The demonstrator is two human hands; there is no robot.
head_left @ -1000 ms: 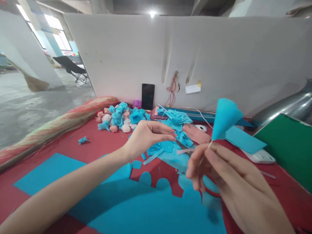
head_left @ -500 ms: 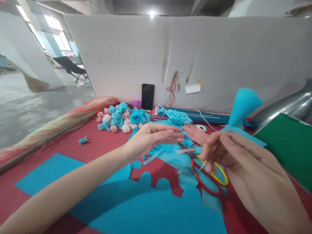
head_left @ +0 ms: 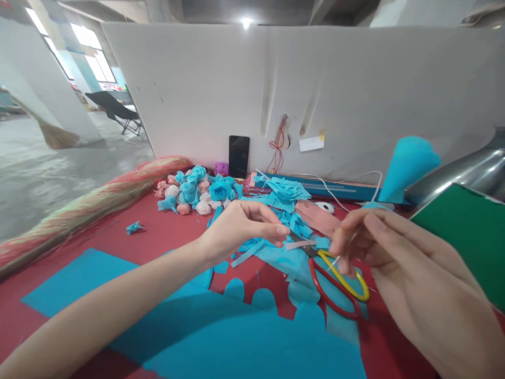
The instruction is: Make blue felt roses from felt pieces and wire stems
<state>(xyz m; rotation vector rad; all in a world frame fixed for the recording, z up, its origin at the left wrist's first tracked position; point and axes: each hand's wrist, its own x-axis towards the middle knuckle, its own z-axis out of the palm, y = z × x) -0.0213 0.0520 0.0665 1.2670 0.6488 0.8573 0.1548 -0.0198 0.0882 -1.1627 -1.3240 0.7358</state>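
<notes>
Red table [head_left: 114, 231], one white partition [head_left: 197, 89] along far side, concrete-floored room beyond, one black folding chair [head_left: 112, 107] far left. Right hand [head_left: 414, 263] pinches thin stem [head_left: 333, 263] of one blue paper cone [head_left: 408, 168], held up at right. Left hand [head_left: 240, 229] mid-scene, fingers bent toward thumb; can't tell if gripping anything. One pair of scissors [head_left: 315, 255] near right hand; flower pile [head_left: 191, 189] far left, uncounted.

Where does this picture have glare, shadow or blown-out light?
Head view: glare around the small white overhead light, washed-out white window panes; head view too: bright streaks on the shiny silver metal object, a dark shadow across the large flat blue paper sheet.
</notes>
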